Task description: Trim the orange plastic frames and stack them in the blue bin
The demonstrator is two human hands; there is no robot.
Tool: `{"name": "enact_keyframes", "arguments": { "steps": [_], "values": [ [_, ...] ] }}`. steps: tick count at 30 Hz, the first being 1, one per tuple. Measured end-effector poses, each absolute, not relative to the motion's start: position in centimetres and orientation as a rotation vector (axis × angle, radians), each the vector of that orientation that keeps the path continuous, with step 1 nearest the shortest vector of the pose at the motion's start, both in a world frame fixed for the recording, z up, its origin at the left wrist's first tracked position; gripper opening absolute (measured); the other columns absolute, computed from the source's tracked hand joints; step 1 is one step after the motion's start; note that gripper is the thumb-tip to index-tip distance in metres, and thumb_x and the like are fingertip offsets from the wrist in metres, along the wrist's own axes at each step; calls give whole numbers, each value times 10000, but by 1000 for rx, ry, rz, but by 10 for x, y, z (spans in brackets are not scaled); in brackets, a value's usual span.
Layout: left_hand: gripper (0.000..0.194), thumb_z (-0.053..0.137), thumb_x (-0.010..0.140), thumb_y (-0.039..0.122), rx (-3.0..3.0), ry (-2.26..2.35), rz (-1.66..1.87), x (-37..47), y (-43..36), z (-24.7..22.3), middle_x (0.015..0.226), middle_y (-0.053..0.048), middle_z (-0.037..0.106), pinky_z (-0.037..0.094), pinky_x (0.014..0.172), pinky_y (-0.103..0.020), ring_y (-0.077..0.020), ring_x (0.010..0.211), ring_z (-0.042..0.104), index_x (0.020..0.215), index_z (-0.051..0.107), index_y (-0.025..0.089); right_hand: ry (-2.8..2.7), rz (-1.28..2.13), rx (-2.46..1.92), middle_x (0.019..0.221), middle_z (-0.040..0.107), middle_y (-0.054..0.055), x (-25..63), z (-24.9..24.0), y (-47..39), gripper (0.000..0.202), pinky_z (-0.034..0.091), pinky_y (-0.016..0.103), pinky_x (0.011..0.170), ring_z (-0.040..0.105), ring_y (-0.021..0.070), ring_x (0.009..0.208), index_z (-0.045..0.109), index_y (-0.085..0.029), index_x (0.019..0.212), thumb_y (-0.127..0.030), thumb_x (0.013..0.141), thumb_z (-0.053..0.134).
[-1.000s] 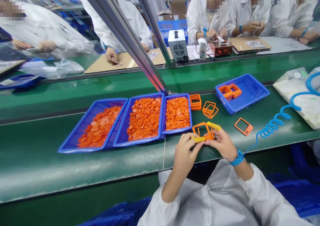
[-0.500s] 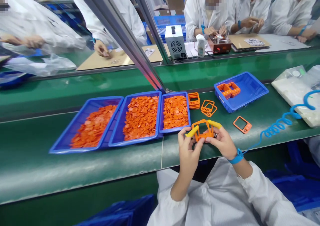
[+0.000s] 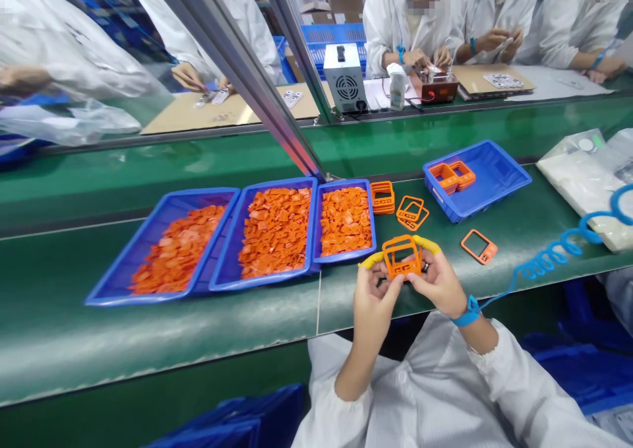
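Observation:
Between my two hands is an orange plastic frame (image 3: 403, 271), held up over the near edge of the green bench. My left hand (image 3: 373, 296) grips its left side, the thumb at the lower edge and a yellow-covered finger by the upper left. On the opposite side my right hand (image 3: 440, 283) holds it too, thumb at the bottom, with a yellow cover on one finger and a blue wrist strap (image 3: 467, 311). Beyond the hands lie two loose orange frames (image 3: 413, 212) and a neat stack of frames (image 3: 382, 198). A single frame (image 3: 479, 247) with small dark parts rests to the right.
Three blue trays of small orange pieces (image 3: 277, 230) stand to the left. A blue tray (image 3: 499, 174) with stacked frames is at the back right, beside a white bag (image 3: 583, 184). A coiled blue cord (image 3: 554, 253) runs from my strap. Co-workers sit across the bench behind metal posts.
My left yellow-covered finger has moved from over the frame's upper left out to its side. The frame now faces me more squarely. Across the bench, a co-worker's hands have moved.

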State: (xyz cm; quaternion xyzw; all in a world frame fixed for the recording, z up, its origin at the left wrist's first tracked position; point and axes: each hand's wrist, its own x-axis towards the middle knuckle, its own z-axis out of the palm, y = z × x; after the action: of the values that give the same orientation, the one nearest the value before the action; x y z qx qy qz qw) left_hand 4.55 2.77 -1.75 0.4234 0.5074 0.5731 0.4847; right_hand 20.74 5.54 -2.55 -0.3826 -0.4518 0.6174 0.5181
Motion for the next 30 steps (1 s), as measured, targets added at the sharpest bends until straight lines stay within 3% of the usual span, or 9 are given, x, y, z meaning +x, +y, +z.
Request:
{"name": "enact_keyframes", "arguments": {
  "steps": [6,9,14,17,21,27,30],
  "values": [
    [436,869,935,324,983,1208,1395,49,32,-23,1177,-75,755,663,985,-374,-235,1133,793,1271,602,244,-1059,1466,-946,1375,725,105,204,-23,54,678,678,510,1032,733,334,1276,581,-340,1486,-487,909,903],
    [443,878,926,330,944,1172,1428,50,33,-24,1181,-77,760,660,984,-370,-232,1128,795,1264,607,240,-1049,1469,-942,1331,748,100,204,-23,55,666,687,510,1015,761,324,1221,580,-334,1493,-458,924,902],
    [444,896,922,394,858,1128,1405,47,32,-21,1196,-93,773,653,836,-305,-230,1067,783,1248,648,224,-1028,1515,-872,1306,784,69,207,-23,58,625,676,495,1058,785,295,1187,627,-343,1489,-454,943,908],
    [407,880,941,452,831,1123,1391,44,31,-21,1162,-84,777,637,767,-274,-225,1030,775,1212,688,217,-936,1630,-874,1271,797,49,211,-25,61,562,723,493,952,814,282,1087,654,-359,1474,-524,978,860],
    [405,878,941,485,813,1163,1394,33,24,-22,1066,-52,752,639,763,-259,-184,943,747,1187,708,211,-853,1644,-917,1133,804,17,213,-26,63,574,744,429,863,817,255,1023,705,-350,1397,-490,896,947],
    [456,836,974,463,979,1324,1317,-5,-2,-32,1045,-48,723,660,710,-271,-204,931,761,1324,657,231,-756,1569,-955,1090,812,26,211,-21,63,566,741,410,855,825,249,972,730,-313,1351,-492,868,965],
    [536,819,980,482,1142,1509,1254,-21,-13,-36,1258,-102,701,685,685,-307,-175,831,749,1427,635,252,-724,1550,-975,1093,824,41,211,-20,63,601,736,418,864,829,263,980,722,-302,1364,-500,856,975]
  ]
}}
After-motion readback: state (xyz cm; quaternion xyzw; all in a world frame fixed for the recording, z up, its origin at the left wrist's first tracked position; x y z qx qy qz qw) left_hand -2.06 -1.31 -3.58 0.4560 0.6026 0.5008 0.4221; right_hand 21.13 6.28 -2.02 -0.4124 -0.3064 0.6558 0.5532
